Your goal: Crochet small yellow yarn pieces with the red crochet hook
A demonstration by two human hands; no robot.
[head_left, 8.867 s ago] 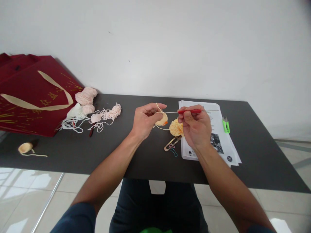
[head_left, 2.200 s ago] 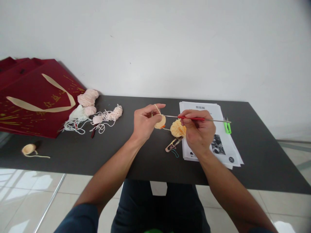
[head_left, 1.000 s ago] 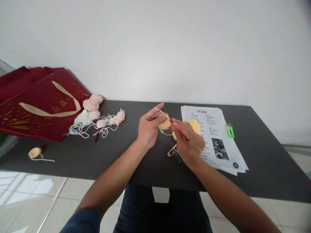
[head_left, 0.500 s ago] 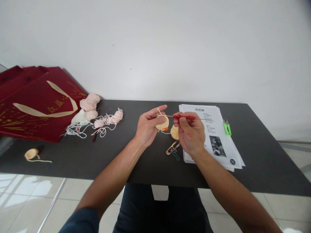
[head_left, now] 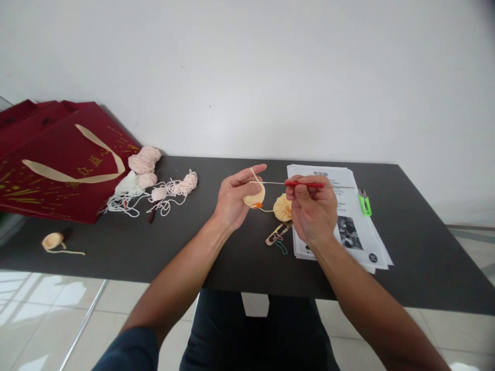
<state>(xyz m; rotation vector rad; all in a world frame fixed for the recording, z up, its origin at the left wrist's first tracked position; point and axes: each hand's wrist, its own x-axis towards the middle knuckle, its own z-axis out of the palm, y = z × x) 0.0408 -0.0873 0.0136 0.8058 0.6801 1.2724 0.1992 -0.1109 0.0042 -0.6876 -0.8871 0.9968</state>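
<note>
Between the thumb and fingers of my left hand [head_left: 234, 198] is a round cream crochet piece [head_left: 255, 196] with an orange marker on its lower edge. A strand of yarn runs up from it over my raised index finger. My right hand [head_left: 314, 211] grips a crochet hook [head_left: 305, 184] by its red handle, its metal shaft pointing left to the piece's upper edge. Whether the tip sits in a stitch is too small to tell. A yellow yarn ball [head_left: 282, 208] lies beside my right hand, partly hidden by it, with a strand leading to the piece.
Printed sheets [head_left: 363, 232] lie under my right hand, with green thread snips [head_left: 364, 202] on their right edge. A hair clip [head_left: 274, 237] rests nearer me. Leftward are pink yarn [head_left: 143, 161], a small crocheted cup [head_left: 52, 240] and red bags [head_left: 69, 165] on the dark table [head_left: 417, 247].
My right hand has drawn the hook to the right, away from my left hand, so more shaft shows between them. The left hand still holds the piece, almost in place.
</note>
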